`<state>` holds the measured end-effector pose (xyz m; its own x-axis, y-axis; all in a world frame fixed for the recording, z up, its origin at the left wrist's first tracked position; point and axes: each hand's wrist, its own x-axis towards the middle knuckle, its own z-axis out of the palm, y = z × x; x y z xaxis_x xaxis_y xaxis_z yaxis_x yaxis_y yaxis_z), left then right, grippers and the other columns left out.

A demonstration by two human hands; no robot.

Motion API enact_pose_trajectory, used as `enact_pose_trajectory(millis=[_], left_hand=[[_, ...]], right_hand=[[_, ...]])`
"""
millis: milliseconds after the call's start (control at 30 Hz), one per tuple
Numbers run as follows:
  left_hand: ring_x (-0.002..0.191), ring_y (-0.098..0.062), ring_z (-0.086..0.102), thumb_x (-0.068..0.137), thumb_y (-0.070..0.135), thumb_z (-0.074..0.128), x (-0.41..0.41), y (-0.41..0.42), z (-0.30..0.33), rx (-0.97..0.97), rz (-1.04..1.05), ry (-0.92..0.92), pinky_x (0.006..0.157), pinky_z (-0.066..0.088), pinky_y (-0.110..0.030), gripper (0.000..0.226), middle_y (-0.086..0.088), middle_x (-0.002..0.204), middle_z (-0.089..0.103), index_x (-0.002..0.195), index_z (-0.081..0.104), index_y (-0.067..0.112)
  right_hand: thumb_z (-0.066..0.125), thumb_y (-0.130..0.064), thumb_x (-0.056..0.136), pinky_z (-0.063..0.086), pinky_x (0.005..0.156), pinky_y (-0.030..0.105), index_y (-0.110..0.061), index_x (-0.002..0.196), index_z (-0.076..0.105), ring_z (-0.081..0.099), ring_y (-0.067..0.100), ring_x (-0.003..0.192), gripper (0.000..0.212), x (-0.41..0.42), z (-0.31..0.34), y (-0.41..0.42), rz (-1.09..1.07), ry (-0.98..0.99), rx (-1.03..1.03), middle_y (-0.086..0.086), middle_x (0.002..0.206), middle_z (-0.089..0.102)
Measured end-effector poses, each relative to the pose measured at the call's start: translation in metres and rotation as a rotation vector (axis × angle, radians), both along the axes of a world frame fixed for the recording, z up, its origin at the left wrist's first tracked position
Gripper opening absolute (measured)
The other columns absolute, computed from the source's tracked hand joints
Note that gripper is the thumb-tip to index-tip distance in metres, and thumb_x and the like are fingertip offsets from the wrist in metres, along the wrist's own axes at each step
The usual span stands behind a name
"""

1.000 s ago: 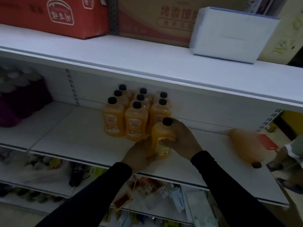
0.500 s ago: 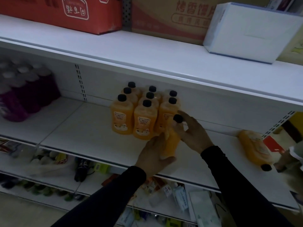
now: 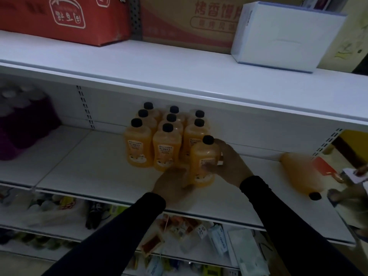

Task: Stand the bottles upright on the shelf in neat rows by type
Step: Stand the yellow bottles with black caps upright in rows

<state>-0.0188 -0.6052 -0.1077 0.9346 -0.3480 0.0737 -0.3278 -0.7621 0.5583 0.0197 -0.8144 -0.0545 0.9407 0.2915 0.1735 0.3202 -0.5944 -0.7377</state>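
An orange juice bottle (image 3: 204,162) with a black cap stands upright on the white shelf (image 3: 95,170), at the right front of a block of several matching bottles (image 3: 166,148). My right hand (image 3: 229,164) grips its right side, thumb across the label. My left hand (image 3: 172,184) touches its lower left side; its fingers are hidden behind the bottle. Another orange bottle (image 3: 302,174) lies on its side at the shelf's right end, cap toward the front edge.
Dark purple bottles (image 3: 23,124) stand at the far left of the shelf. Above, the top shelf carries a red carton (image 3: 65,18), a brown carton (image 3: 189,22) and a white box (image 3: 286,34). Lower shelves hold mixed packets. Another person's hand (image 3: 350,198) shows at the right edge.
The held bottle went from tilted to upright beside the block, label now facing front. The view shifted slightly.
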Motion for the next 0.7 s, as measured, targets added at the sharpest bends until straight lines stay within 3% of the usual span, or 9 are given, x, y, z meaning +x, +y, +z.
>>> enact_pose_trajectory(millis=[67,133,233,533,700], left_hand=[[0.119,-0.027,0.048,0.091,0.058,0.047,-0.013,0.013,-0.019,0.2,0.045,-0.051,0.099,0.039,-0.036,0.057,-0.008,0.126,0.054,0.126,0.051,0.013],[0.139,-0.025,0.03,0.091,0.067,0.036,-0.023,0.024,-0.036,0.301,0.04,-0.069,0.115,0.021,-0.034,0.078,-0.01,0.15,0.036,0.144,0.036,0.01],[0.147,-0.02,0.01,0.091,0.072,0.02,-0.03,0.028,-0.048,0.359,0.026,-0.092,0.119,-0.002,-0.032,0.085,-0.006,0.161,0.015,0.153,0.019,0.013],[0.148,-0.019,0.007,0.084,0.078,0.003,-0.028,0.027,-0.053,0.4,0.047,-0.086,0.117,-0.006,-0.032,0.094,-0.006,0.162,0.011,0.154,0.016,0.015],[0.148,-0.02,0.01,0.087,0.076,0.008,-0.029,0.028,-0.05,0.381,0.043,-0.097,0.117,-0.004,-0.031,0.092,-0.007,0.161,0.014,0.153,0.019,0.014]], right_hand=[[0.08,-0.041,0.074,0.052,0.09,0.037,-0.039,0.137,0.037,0.055,0.02,0.106,0.076,0.002,-0.009,0.009,-0.072,-0.052,0.004,-0.001,0.121,0.043],[0.078,-0.041,0.075,0.049,0.086,0.031,-0.037,0.139,0.036,0.056,0.023,0.104,0.077,0.005,-0.016,0.019,-0.118,-0.088,0.023,0.001,0.122,0.037],[0.076,-0.042,0.078,0.047,0.084,0.027,-0.029,0.144,0.033,0.054,0.025,0.105,0.08,0.011,-0.022,0.034,-0.177,-0.126,0.029,0.007,0.13,0.033],[0.075,-0.042,0.079,0.043,0.085,0.024,-0.025,0.147,0.031,0.053,0.023,0.106,0.083,0.01,-0.027,0.045,-0.182,-0.149,0.057,0.009,0.13,0.037],[0.074,-0.045,0.078,0.051,0.093,0.039,-0.031,0.151,0.02,0.052,0.024,0.113,0.092,0.009,-0.024,0.04,-0.149,-0.04,0.127,0.008,0.133,0.035]])
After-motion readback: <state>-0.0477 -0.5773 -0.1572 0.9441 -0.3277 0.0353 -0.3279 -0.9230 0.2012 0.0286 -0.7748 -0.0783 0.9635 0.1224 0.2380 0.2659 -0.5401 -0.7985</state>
